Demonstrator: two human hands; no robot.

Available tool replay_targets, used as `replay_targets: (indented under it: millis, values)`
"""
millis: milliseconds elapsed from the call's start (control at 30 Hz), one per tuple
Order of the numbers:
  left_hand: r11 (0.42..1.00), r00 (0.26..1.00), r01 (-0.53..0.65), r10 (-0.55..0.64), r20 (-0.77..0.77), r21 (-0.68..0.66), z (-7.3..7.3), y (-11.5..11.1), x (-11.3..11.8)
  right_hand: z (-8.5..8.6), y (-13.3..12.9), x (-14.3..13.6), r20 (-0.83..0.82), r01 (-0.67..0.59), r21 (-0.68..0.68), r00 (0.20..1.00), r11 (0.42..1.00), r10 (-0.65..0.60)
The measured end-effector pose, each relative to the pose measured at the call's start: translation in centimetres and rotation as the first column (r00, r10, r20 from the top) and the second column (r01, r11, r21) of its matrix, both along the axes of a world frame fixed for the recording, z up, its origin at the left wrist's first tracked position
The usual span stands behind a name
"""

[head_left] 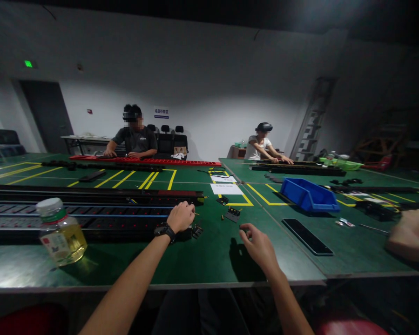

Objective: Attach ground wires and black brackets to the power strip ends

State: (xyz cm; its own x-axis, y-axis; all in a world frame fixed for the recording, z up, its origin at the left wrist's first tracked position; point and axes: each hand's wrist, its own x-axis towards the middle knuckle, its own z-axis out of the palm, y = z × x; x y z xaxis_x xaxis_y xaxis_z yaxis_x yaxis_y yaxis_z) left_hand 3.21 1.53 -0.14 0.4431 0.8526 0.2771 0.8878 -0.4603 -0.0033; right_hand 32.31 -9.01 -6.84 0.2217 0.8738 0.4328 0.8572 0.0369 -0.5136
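Observation:
My left hand (181, 217), with a black watch on the wrist, is closed over the right end of a long black rail (125, 223) with blue lines and small red spots along it. Its fingertips are partly hidden; a thin yellow bit shows beside them. Just below that hand lies a small black bracket-like part (197, 231). Above the table, my right hand (260, 244) has thumb and index finger pinched together, at a small dark thing too tiny to name. Ahead of it on the green table are a dark part with brass-coloured pieces (233, 213) and a smaller black part (222, 200).
A drink bottle (61, 235) stands at the left before the rail. To the right are a phone (307, 236), a blue bin (309, 194) and another person's hand (410, 235). White papers (226, 188) lie farther back. Two people work across the table beside red and black rails.

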Motion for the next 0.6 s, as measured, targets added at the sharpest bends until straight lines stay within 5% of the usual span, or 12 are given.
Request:
replay_targets:
  millis: [100,200,400,600]
  values:
    - [1.0,1.0,0.0,0.0,0.002,-0.006,0.1,-0.1,0.0,-0.7,0.7,2.3,0.199,0.187,0.11,0.958,0.976,-0.206]
    - [1.0,1.0,-0.001,0.001,0.002,-0.006,0.1,0.0,0.0,-2.0,0.9,3.1,0.276,0.243,0.118,0.923,0.963,-0.267]
    - [1.0,1.0,0.0,0.0,-0.021,0.001,0.0,0.1,0.0,-3.4,0.9,3.1,0.194,0.184,0.074,0.962,0.98,-0.195]
    - [1.0,1.0,0.002,-0.002,-0.024,-0.003,0.1,0.1,0.0,-3.3,0.9,4.1,-0.059,0.055,0.138,0.997,0.989,-0.047]
